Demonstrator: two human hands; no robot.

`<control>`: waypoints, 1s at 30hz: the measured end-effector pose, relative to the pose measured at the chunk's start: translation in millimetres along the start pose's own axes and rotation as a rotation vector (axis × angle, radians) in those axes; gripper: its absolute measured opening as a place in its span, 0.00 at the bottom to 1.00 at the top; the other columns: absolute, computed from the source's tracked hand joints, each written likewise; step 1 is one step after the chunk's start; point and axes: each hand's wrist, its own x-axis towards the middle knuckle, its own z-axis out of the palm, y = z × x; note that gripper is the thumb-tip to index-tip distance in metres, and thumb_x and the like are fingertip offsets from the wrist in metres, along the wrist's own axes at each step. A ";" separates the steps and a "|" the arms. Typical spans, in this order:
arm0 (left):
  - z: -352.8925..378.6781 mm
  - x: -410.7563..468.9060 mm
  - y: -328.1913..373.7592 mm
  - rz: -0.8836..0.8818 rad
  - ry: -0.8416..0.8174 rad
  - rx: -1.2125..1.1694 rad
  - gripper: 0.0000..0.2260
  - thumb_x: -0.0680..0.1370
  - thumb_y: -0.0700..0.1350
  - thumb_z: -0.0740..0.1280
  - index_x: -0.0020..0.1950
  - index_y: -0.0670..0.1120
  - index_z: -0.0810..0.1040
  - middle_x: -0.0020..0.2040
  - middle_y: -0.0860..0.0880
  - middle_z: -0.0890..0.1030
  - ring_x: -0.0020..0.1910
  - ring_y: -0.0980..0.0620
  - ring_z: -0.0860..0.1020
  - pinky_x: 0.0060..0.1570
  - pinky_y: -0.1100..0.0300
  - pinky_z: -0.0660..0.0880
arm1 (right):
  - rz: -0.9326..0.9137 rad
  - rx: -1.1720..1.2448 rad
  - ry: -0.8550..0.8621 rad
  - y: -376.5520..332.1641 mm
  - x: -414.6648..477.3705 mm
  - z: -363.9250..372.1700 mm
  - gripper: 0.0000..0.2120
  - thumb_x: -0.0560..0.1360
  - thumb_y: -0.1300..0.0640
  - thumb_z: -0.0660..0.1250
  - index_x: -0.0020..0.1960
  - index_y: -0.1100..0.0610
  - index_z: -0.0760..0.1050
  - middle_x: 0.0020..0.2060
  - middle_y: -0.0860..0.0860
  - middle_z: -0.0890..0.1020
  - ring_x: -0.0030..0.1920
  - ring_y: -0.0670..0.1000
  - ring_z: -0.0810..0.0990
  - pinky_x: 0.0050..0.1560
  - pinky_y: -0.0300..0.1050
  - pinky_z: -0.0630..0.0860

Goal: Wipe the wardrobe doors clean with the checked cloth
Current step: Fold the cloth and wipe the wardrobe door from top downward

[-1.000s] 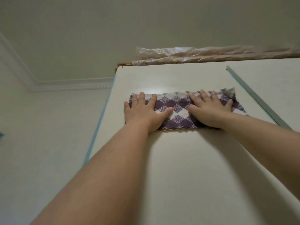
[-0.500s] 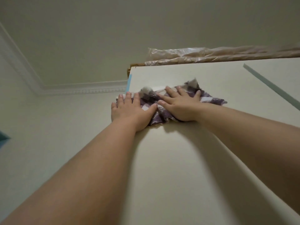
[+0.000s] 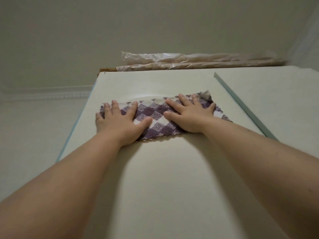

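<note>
Wardrobe door: cream panel, nearest part bare, crossed by two bare forearms reaching up. Higher on door, near its top edge: checked cloth, purple-and-white, spread wide and flat against the panel, lower hem at wrist level. Left hand pressing on cloth's left end, close to door's left edge. Fingers straight and spread apart, thumb out toward door's centre, nothing gripped. Right hand pressing on cloth's right end, toward door's right edge. Fingers likewise straight and splayed, palm to the panel. Probably spread this way to pin the full cloth width to an upright face and stop it sliding or bunching mid-stroke. One greyish corner of cloth flipped up just past the right fingertips. Faint curved streak on door just above cloth, likely a wipe mark. Pale blue edge strip along door's right side, second door beyond it, no hand on it. Blue trim down door's left edge too. Above door's top edge: plastic-wrapped rolls lying on the wardrobe top. Furthest off: ceiling, with cornice left of door.
</note>
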 end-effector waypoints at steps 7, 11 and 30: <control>5.4 -12.4 39.7 0.042 0.010 0.026 0.34 0.71 0.73 0.43 0.74 0.62 0.41 0.76 0.40 0.41 0.75 0.42 0.40 0.71 0.47 0.38 | 0.063 0.006 -0.005 38.8 -15.3 -5.3 0.30 0.71 0.26 0.45 0.71 0.29 0.43 0.76 0.44 0.42 0.75 0.57 0.36 0.64 0.75 0.36; 8.6 -30.8 57.6 0.069 -0.015 -0.031 0.34 0.71 0.72 0.44 0.74 0.62 0.41 0.76 0.41 0.40 0.75 0.43 0.39 0.71 0.50 0.37 | 0.129 0.008 -0.014 59.0 -40.9 -5.8 0.34 0.68 0.24 0.45 0.71 0.29 0.41 0.76 0.46 0.41 0.74 0.58 0.35 0.66 0.74 0.38; 22.4 -154.5 58.5 0.095 -0.029 -0.091 0.35 0.69 0.75 0.42 0.72 0.65 0.38 0.76 0.45 0.36 0.74 0.48 0.36 0.71 0.52 0.37 | 0.225 -0.003 -0.095 50.5 -180.6 12.3 0.34 0.69 0.25 0.41 0.72 0.32 0.36 0.75 0.47 0.36 0.74 0.57 0.32 0.67 0.70 0.38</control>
